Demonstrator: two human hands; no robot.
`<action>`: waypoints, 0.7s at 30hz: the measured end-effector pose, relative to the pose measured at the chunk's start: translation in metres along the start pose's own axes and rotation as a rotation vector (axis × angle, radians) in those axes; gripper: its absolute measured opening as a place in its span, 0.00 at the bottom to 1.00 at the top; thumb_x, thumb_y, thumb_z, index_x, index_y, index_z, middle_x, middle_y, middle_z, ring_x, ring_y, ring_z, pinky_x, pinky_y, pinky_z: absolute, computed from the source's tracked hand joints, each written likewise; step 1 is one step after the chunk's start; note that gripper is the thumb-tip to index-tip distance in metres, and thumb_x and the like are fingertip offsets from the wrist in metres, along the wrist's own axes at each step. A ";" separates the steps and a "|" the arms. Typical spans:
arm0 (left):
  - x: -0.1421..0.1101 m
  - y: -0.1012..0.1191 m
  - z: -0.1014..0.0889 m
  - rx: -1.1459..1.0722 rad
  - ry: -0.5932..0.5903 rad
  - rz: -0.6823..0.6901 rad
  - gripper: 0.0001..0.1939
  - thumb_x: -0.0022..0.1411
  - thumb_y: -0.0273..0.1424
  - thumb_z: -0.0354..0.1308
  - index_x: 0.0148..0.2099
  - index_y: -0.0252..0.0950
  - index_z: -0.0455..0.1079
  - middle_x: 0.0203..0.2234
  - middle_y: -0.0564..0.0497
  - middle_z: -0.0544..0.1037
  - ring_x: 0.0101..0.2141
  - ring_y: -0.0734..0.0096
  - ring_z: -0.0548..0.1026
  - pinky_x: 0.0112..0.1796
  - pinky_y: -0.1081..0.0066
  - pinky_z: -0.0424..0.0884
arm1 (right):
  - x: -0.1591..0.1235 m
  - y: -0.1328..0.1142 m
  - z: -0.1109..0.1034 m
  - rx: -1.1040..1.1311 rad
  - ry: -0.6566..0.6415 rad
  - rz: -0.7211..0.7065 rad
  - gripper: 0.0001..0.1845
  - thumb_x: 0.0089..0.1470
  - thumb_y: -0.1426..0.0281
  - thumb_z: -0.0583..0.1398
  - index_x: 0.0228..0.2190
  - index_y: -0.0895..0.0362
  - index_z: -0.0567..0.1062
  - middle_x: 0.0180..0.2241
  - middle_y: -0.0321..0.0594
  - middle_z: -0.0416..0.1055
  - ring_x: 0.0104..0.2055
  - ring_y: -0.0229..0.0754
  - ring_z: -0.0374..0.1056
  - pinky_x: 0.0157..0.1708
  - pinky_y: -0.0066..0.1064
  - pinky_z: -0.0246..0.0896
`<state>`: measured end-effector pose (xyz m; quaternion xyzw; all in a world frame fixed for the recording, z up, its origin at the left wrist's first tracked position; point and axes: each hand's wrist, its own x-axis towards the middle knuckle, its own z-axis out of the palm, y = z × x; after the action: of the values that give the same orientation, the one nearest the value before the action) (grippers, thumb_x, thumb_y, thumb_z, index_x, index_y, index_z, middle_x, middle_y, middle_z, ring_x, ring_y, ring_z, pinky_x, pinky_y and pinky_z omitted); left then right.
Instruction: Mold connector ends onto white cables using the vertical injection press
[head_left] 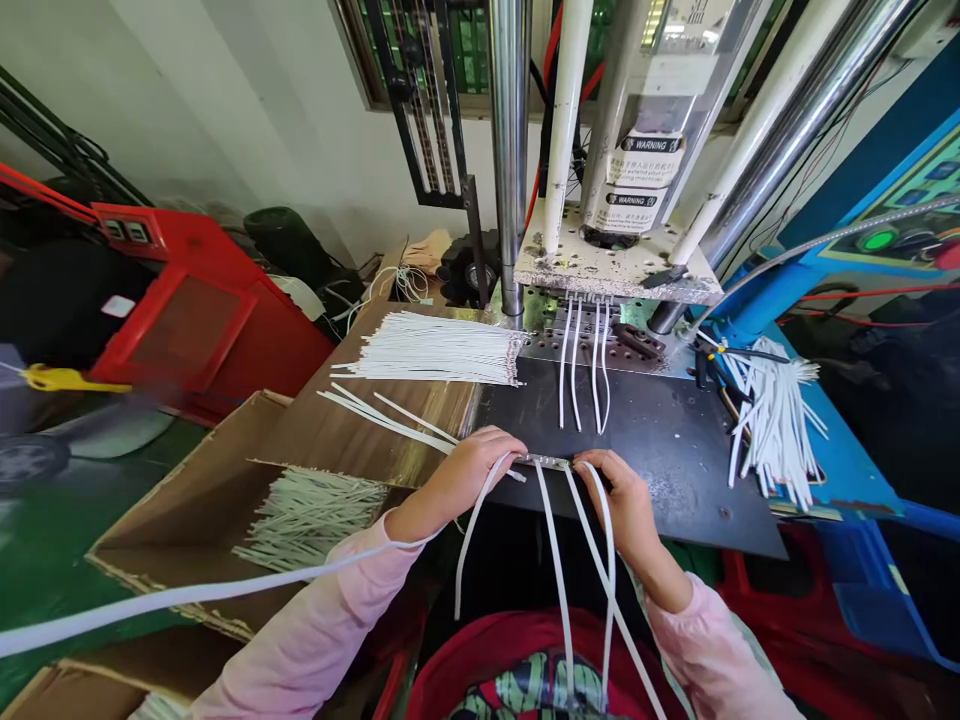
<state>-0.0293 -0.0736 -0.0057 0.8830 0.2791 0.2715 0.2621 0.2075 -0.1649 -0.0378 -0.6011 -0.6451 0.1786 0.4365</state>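
Observation:
My left hand (480,468) and my right hand (621,492) pinch the two ends of a narrow metal bar (547,461) at the front edge of the black table. Several white cables (553,550) hang from that bar toward my lap. One curves over the fingers of each hand. Beyond the bar, several more white cables (575,370) stick out from under the press plate (615,262) onto the black surface. Beside my left hand, a few loose cables (390,418) lie on the wooden board, some ending under the hand.
A neat bundle of white cables (442,347) lies on the wooden board (360,455). More fill a cardboard box (180,500) at left. Another pile (776,410) rests on the blue surface at right, near cutters. Steel columns (507,150) flank the press.

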 end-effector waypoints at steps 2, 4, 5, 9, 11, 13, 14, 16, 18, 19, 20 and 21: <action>0.001 0.002 0.000 0.033 -0.022 0.002 0.10 0.70 0.25 0.51 0.45 0.35 0.74 0.37 0.47 0.79 0.39 0.66 0.76 0.41 0.67 0.73 | 0.001 0.001 0.000 0.014 -0.008 0.010 0.09 0.65 0.67 0.56 0.36 0.52 0.76 0.36 0.41 0.77 0.40 0.44 0.74 0.42 0.35 0.69; 0.003 0.004 0.001 0.082 -0.048 0.007 0.10 0.71 0.25 0.50 0.46 0.35 0.73 0.38 0.46 0.79 0.40 0.65 0.75 0.42 0.66 0.73 | 0.001 0.001 0.000 0.019 -0.006 0.015 0.09 0.65 0.67 0.56 0.36 0.52 0.76 0.36 0.40 0.77 0.40 0.44 0.73 0.43 0.35 0.69; 0.004 0.005 0.002 0.107 -0.062 0.007 0.10 0.71 0.25 0.50 0.46 0.35 0.73 0.38 0.46 0.79 0.41 0.64 0.75 0.43 0.65 0.73 | 0.002 0.001 0.000 0.022 -0.007 0.019 0.09 0.65 0.67 0.56 0.36 0.52 0.76 0.36 0.40 0.77 0.40 0.44 0.73 0.43 0.35 0.68; 0.007 0.007 0.002 0.160 -0.102 0.012 0.12 0.70 0.24 0.48 0.47 0.36 0.73 0.38 0.46 0.78 0.41 0.64 0.74 0.44 0.65 0.72 | 0.003 0.001 -0.001 0.056 -0.015 0.051 0.09 0.65 0.66 0.56 0.36 0.53 0.77 0.36 0.41 0.77 0.40 0.44 0.73 0.42 0.34 0.68; 0.006 0.009 0.001 0.156 -0.121 0.010 0.12 0.71 0.24 0.47 0.46 0.36 0.73 0.39 0.47 0.78 0.41 0.64 0.74 0.45 0.65 0.72 | 0.004 0.002 -0.002 0.075 -0.010 0.077 0.10 0.65 0.65 0.56 0.36 0.53 0.77 0.36 0.42 0.77 0.39 0.44 0.73 0.41 0.34 0.68; 0.004 0.012 0.001 0.152 -0.136 0.001 0.12 0.71 0.24 0.48 0.46 0.36 0.73 0.38 0.47 0.78 0.41 0.64 0.74 0.44 0.65 0.72 | 0.004 0.003 -0.003 0.090 -0.005 0.101 0.11 0.65 0.64 0.57 0.36 0.54 0.77 0.37 0.42 0.78 0.40 0.44 0.74 0.41 0.34 0.68; 0.002 0.013 0.001 0.153 -0.137 -0.006 0.12 0.71 0.24 0.48 0.46 0.36 0.73 0.38 0.47 0.78 0.41 0.64 0.74 0.44 0.65 0.72 | 0.004 0.003 -0.003 0.096 -0.006 0.112 0.11 0.65 0.63 0.57 0.36 0.54 0.77 0.37 0.42 0.78 0.40 0.44 0.73 0.42 0.34 0.68; 0.001 0.014 0.003 0.159 -0.120 -0.018 0.12 0.70 0.23 0.48 0.45 0.36 0.73 0.37 0.47 0.78 0.41 0.64 0.74 0.43 0.65 0.72 | 0.004 0.005 -0.004 0.110 -0.002 0.135 0.11 0.64 0.62 0.57 0.36 0.53 0.78 0.36 0.41 0.78 0.40 0.44 0.73 0.42 0.33 0.67; 0.004 0.011 0.005 0.146 -0.093 -0.020 0.12 0.69 0.22 0.49 0.44 0.35 0.73 0.36 0.46 0.78 0.40 0.64 0.74 0.43 0.66 0.72 | 0.004 0.005 -0.004 0.131 0.016 0.170 0.11 0.64 0.62 0.58 0.35 0.53 0.78 0.36 0.40 0.78 0.39 0.43 0.73 0.42 0.33 0.67; 0.006 0.009 0.006 0.129 -0.079 -0.022 0.12 0.68 0.21 0.49 0.43 0.34 0.74 0.36 0.46 0.78 0.39 0.65 0.75 0.42 0.66 0.72 | 0.004 0.005 -0.005 0.138 0.025 0.184 0.11 0.63 0.62 0.58 0.35 0.53 0.78 0.36 0.40 0.78 0.39 0.44 0.73 0.42 0.33 0.67; 0.009 0.006 0.007 0.109 -0.069 -0.025 0.12 0.67 0.20 0.50 0.43 0.34 0.74 0.36 0.47 0.78 0.39 0.65 0.75 0.42 0.67 0.73 | 0.004 0.005 -0.006 0.140 0.030 0.187 0.11 0.63 0.62 0.58 0.35 0.53 0.78 0.36 0.40 0.78 0.39 0.44 0.73 0.42 0.33 0.67; 0.011 0.003 0.007 0.087 -0.064 -0.030 0.12 0.66 0.19 0.51 0.43 0.34 0.74 0.36 0.47 0.79 0.39 0.66 0.76 0.42 0.67 0.73 | 0.005 0.005 -0.006 0.132 0.025 0.181 0.11 0.63 0.62 0.58 0.35 0.53 0.78 0.36 0.41 0.78 0.39 0.44 0.74 0.42 0.33 0.68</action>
<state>-0.0158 -0.0708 -0.0053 0.8976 0.2952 0.2265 0.2362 0.2158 -0.1613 -0.0362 -0.6291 -0.5694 0.2518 0.4654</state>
